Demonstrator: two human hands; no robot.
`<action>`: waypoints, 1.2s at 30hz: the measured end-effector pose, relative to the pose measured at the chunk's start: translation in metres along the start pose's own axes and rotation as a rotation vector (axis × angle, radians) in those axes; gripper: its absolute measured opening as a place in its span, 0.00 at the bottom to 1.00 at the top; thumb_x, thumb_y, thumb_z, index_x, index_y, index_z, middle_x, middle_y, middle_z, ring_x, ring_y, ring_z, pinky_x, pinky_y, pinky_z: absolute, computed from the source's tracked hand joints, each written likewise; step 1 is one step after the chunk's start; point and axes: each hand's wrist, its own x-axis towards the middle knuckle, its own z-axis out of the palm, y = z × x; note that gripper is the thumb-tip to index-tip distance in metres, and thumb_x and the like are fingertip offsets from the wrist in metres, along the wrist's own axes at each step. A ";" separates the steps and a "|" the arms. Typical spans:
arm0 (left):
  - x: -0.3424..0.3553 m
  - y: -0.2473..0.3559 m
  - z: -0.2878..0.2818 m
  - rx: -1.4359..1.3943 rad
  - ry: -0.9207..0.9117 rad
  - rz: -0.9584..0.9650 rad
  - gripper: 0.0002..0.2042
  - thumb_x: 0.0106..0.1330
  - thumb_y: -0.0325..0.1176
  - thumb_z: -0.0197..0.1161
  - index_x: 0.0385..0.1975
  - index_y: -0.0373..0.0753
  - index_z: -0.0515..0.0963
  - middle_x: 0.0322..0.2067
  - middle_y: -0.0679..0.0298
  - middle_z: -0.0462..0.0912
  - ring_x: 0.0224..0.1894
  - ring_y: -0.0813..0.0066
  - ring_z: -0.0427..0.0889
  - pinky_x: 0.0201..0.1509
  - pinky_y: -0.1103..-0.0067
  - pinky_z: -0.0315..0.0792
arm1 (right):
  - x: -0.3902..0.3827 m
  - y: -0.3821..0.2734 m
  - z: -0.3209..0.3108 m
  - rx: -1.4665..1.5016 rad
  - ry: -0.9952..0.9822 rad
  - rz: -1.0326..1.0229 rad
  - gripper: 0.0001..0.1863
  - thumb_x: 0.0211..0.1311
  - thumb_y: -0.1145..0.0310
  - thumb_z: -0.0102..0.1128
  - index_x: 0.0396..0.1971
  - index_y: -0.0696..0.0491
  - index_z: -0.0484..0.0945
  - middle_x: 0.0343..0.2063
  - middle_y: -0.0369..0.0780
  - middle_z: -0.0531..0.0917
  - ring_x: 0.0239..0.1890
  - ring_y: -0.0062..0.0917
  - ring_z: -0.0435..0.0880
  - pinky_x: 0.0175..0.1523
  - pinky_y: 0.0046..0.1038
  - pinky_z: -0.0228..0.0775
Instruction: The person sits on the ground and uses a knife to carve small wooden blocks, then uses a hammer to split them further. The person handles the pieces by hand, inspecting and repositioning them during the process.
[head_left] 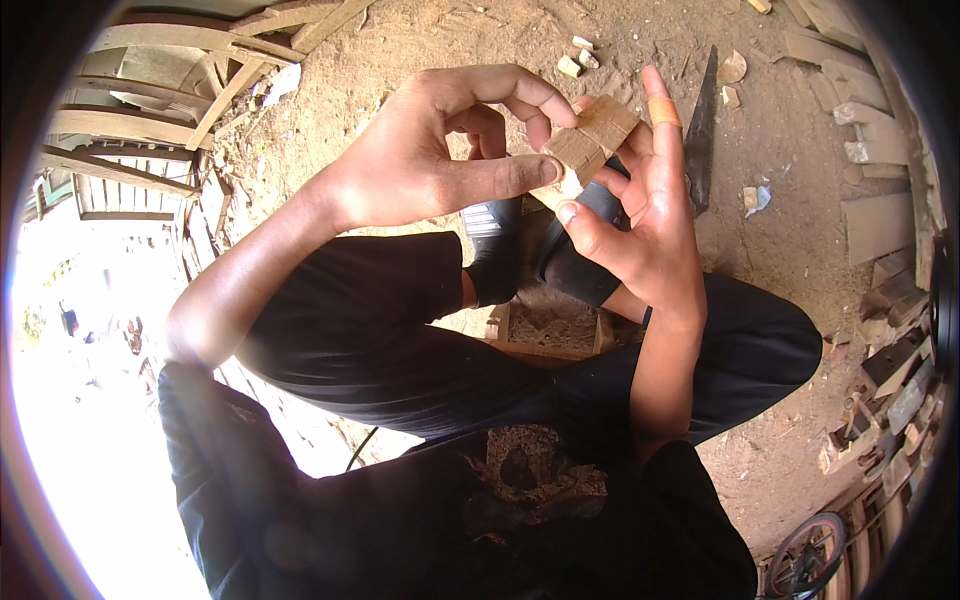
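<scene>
Both my hands are raised above my crossed legs around a small pale wooden block [596, 135], which has a rougher, lighter lower end. My left hand [455, 150] is closed on it from the left, with the thumb pressed against its near end and fingertips at its upper edge. My right hand [635, 230] grips it from below and the right; the thumb is at the lower end, and one finger with an orange wrap sticks up beside it. A handsaw blade [703, 130] lies on the ground just beyond my right hand.
Sandy ground [320, 110] carries wood offcuts [569, 66]. Curved wooden framework [150, 125] stands at upper left. Stacked boards and scraps [875, 225] line the right side, with a wheel [805, 550] at lower right. My sandaled feet [575, 270] rest near a low wooden frame [500, 325].
</scene>
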 end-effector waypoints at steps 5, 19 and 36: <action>-0.001 0.001 -0.003 -0.025 -0.009 0.040 0.17 0.59 0.27 0.65 0.48 0.31 0.75 0.40 0.62 0.78 0.32 0.82 0.78 0.41 0.82 0.71 | 0.001 0.002 -0.001 0.008 -0.006 -0.064 0.58 0.45 0.73 0.67 0.71 0.53 0.34 0.60 0.48 0.65 0.64 0.35 0.65 0.65 0.39 0.62; -0.001 0.000 -0.003 -0.052 0.028 -0.007 0.15 0.59 0.28 0.65 0.46 0.33 0.75 0.32 0.67 0.78 0.33 0.83 0.78 0.38 0.84 0.71 | 0.007 0.004 0.006 -0.201 0.030 -0.327 0.64 0.40 0.79 0.68 0.70 0.50 0.28 0.63 0.53 0.60 0.64 0.40 0.64 0.66 0.40 0.60; -0.001 0.000 -0.004 -0.184 0.027 -0.021 0.09 0.68 0.29 0.55 0.43 0.33 0.77 0.31 0.66 0.79 0.30 0.83 0.76 0.36 0.84 0.71 | 0.008 0.005 0.006 -0.236 0.023 -0.351 0.65 0.39 0.77 0.70 0.70 0.51 0.28 0.63 0.52 0.61 0.63 0.39 0.65 0.65 0.38 0.61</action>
